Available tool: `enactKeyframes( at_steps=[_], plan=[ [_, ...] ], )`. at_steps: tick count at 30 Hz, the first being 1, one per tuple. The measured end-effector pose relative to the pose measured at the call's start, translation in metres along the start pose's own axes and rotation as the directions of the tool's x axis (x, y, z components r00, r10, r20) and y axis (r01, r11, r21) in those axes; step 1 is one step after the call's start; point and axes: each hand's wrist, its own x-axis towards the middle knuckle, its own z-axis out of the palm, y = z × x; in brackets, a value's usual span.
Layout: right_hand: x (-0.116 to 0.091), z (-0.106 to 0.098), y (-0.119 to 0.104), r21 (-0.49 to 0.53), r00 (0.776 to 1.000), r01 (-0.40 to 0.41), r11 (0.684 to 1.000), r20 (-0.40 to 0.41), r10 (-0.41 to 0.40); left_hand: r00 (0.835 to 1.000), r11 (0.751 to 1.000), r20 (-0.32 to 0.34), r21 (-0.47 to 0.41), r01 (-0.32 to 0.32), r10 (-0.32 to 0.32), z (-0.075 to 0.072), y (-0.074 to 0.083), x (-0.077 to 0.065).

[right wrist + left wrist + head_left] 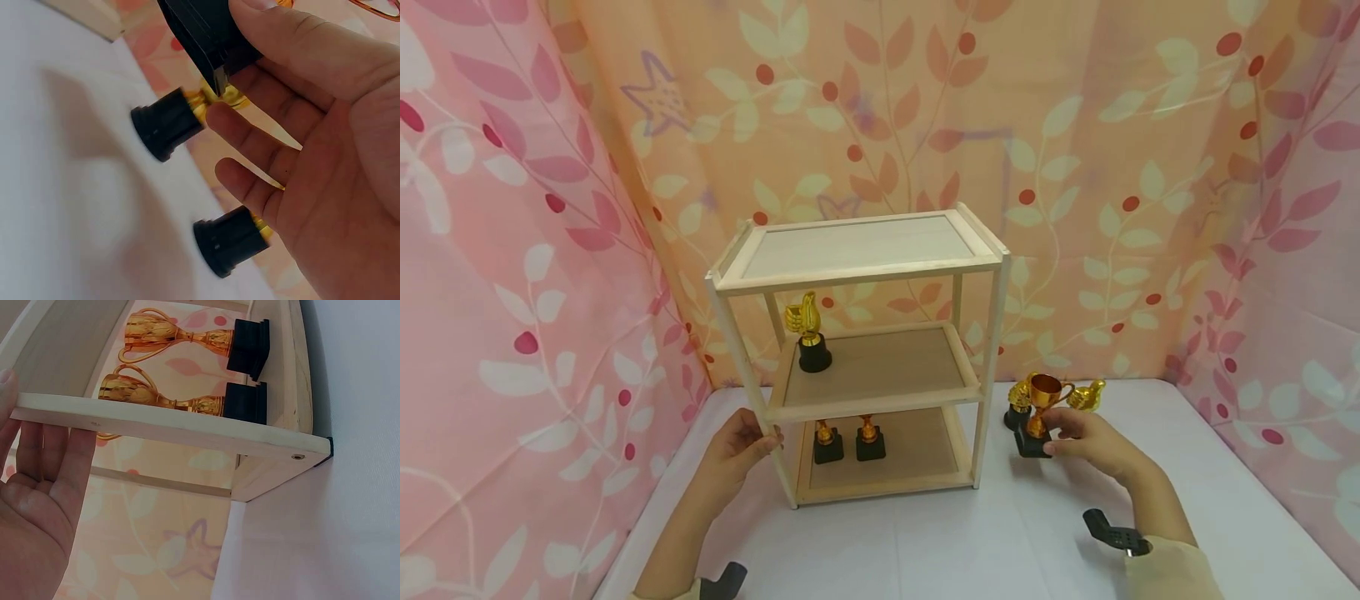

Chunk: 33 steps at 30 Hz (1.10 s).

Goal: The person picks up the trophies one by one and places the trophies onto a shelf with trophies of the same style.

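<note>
My right hand [1093, 446] pinches a gold trophy cup [1045, 388] by its black base, which is held above the table in the right wrist view. Behind it stand two gold thumbs-up trophies [1018, 406] on round black bases [167, 125]. With thumb and fingers, my left hand [737, 450] grips the front left post [175, 425] of a three-level wooden shelf [865, 279]. A thumbs-up trophy [809, 333] stands at the left of the middle level. On the bottom level, two trophy cups [829, 447] stand side by side, their tops hidden in the head view.
The shelf stands on a white-covered table [940, 542], left of the loose trophies. Flowered curtains [1075, 167] enclose the back and both sides. The top level [857, 246] has a raised rail at each end.
</note>
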Motion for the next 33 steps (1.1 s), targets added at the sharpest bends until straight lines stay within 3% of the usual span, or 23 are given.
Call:
enactKeyframes(
  at_steps=[9, 17, 22, 33],
  plan=[
    [-0.01, -0.008, -0.033, -0.037, 0.998, 0.011, 0.999, -0.061, -0.013, 0.999, 0.999, 0.021, 0.005, -0.046, 0.046, -0.002, -0.005, 0.0],
    [-0.019, -0.016, -0.057, -0.039, 0.988, 0.075, 0.996, -0.13, -0.08, 1.0, 1.0, -0.009, 0.025, -0.013, 0.013, 0.0, -0.005, -0.001],
    [-0.023, -0.019, -0.07, -0.076, 0.973, 0.088, 0.993, -0.206, -0.102, 1.0, 0.999, -0.006, 0.036, 0.001, -0.001, 0.0, -0.003, -0.001],
    [-0.034, -0.023, -0.106, 0.034, 0.923, 0.137, 0.99, -0.366, -0.115, 1.0, 1.0, -0.007, 0.025, 0.003, -0.003, 0.0, 0.0, 0.001]
  ],
)
